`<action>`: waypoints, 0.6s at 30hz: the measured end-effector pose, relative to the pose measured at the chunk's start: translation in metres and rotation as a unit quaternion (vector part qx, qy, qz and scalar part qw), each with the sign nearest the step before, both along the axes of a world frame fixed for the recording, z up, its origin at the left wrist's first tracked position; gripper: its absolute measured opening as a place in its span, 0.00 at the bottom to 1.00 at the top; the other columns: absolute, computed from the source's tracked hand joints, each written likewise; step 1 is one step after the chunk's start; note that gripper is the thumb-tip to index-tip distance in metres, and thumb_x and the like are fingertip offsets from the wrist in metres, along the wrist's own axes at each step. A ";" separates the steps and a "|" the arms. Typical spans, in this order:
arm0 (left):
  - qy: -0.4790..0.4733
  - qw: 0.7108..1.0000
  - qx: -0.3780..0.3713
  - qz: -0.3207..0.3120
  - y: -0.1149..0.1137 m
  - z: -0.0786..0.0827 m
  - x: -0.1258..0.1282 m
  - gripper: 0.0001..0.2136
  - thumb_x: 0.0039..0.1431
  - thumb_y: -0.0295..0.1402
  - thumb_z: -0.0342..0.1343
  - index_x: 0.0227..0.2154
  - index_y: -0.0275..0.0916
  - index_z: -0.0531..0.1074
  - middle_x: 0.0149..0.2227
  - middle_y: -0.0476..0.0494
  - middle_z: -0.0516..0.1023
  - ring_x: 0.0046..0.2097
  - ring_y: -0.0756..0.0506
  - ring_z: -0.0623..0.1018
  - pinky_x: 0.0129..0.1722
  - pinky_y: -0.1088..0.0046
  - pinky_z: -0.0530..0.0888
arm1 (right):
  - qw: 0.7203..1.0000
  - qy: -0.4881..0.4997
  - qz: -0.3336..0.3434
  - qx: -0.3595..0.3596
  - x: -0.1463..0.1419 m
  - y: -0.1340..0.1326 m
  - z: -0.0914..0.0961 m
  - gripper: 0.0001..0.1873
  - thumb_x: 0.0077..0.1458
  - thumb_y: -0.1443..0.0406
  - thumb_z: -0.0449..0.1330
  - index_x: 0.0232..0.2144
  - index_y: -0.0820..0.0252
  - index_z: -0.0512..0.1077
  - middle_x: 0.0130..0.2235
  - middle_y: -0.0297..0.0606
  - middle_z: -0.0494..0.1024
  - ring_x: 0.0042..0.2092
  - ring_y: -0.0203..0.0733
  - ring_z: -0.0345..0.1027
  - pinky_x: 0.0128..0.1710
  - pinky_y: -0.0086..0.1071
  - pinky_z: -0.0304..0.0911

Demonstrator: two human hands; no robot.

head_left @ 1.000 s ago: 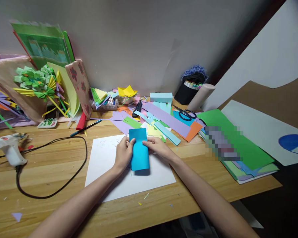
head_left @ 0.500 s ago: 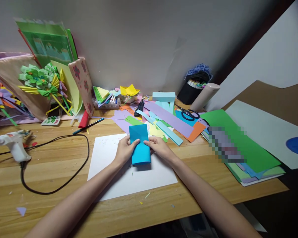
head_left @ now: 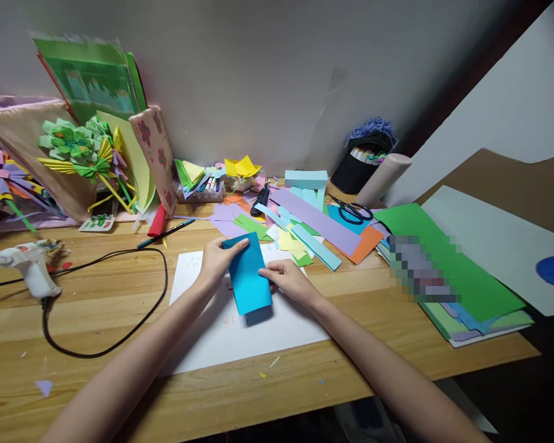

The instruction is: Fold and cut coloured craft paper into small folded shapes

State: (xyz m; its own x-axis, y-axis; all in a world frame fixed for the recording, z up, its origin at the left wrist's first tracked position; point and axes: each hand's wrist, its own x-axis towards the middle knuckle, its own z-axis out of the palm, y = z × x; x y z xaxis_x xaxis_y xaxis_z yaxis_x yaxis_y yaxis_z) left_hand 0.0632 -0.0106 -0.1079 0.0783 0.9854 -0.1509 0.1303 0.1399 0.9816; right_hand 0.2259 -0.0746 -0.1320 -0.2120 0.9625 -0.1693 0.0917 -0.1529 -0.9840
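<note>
A folded piece of blue paper (head_left: 250,280) is held between both hands, tilted, above a white sheet (head_left: 198,338) on the desk. My left hand (head_left: 216,261) grips its upper left corner, thumb on the front face. At its right edge my right hand (head_left: 289,280) pinches the paper between thumb and fingers. The fingers behind the paper are partly hidden. Faint small marks show on the white sheet under the paper.
A glue gun (head_left: 30,267) with a looped black cord lies at left, near a dark pen (head_left: 166,234). Coloured paper strips (head_left: 314,218), black-handled scissors (head_left: 353,212) and a black marker holder (head_left: 353,169) are behind. Green paper (head_left: 452,264) is stacked at right.
The blue paper has tipped, its top swinging left. My left hand has moved up and left to the upper corner, and my right hand slightly down.
</note>
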 end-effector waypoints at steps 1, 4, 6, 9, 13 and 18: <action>-0.014 1.000 -0.005 0.011 0.001 0.000 -0.001 0.21 0.33 0.46 0.63 0.25 0.32 0.73 0.23 0.46 0.74 0.24 0.50 0.70 0.23 0.76 0.65 | 1.000 0.007 -0.001 -0.007 -0.001 0.000 0.001 0.19 0.46 0.54 0.57 0.17 0.63 0.62 0.19 0.29 0.61 0.22 0.31 0.57 0.24 0.27 0.56; -0.059 0.998 -0.027 0.025 0.006 0.000 -0.006 0.20 0.33 0.45 0.64 0.25 0.33 0.71 0.23 0.47 0.73 0.24 0.51 0.69 0.23 0.77 0.64 | 1.000 0.004 -0.019 0.005 0.002 0.000 0.002 0.16 0.44 0.54 0.59 0.21 0.64 0.67 0.22 0.32 0.66 0.24 0.32 0.59 0.25 0.27 0.56; -0.069 0.997 -0.034 0.020 0.009 0.001 -0.009 0.20 0.33 0.45 0.63 0.24 0.33 0.71 0.23 0.49 0.73 0.24 0.52 0.69 0.24 0.78 0.64 | 0.999 0.002 -0.037 0.024 0.006 0.001 0.001 0.15 0.43 0.55 0.60 0.23 0.63 0.68 0.23 0.32 0.67 0.25 0.32 0.59 0.25 0.26 0.54; -0.033 0.999 -0.035 -0.004 0.015 0.004 -0.015 0.19 0.32 0.45 0.64 0.23 0.34 0.70 0.21 0.50 0.71 0.24 0.52 0.68 0.24 0.78 0.63 | 0.996 0.006 -0.081 0.030 0.013 0.005 0.000 0.16 0.43 0.54 0.60 0.23 0.62 0.65 0.20 0.28 0.63 0.22 0.30 0.55 0.22 0.25 0.49; 0.041 0.991 -0.046 -0.117 0.021 0.010 -0.024 0.19 0.29 0.42 0.65 0.25 0.35 0.71 0.23 0.49 0.72 0.26 0.51 0.70 0.25 0.78 0.63 | 0.992 -0.008 -0.123 0.022 0.021 0.008 0.001 0.17 0.43 0.52 0.59 0.24 0.59 0.61 0.16 0.24 0.58 0.18 0.28 0.49 0.18 0.24 0.43; 0.150 0.971 -0.037 -0.182 0.020 0.009 -0.026 0.19 0.32 0.47 0.63 0.20 0.34 0.69 0.19 0.52 0.67 0.21 0.53 0.64 0.19 0.79 0.57 | 0.992 -0.061 -0.103 0.047 0.025 0.007 0.009 0.17 0.41 0.54 0.61 0.22 0.59 0.61 0.19 0.27 0.64 0.21 0.31 0.57 0.19 0.24 0.48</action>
State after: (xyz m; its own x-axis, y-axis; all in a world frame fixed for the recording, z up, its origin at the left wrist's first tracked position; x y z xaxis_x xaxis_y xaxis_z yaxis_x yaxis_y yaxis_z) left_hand 0.0375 0.0093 -0.0992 0.3616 0.8860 -0.2902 0.4637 0.0991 0.8804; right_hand 0.2512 -0.0677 -0.1226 0.0063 0.9960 -0.0891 0.1867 -0.0887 -0.9784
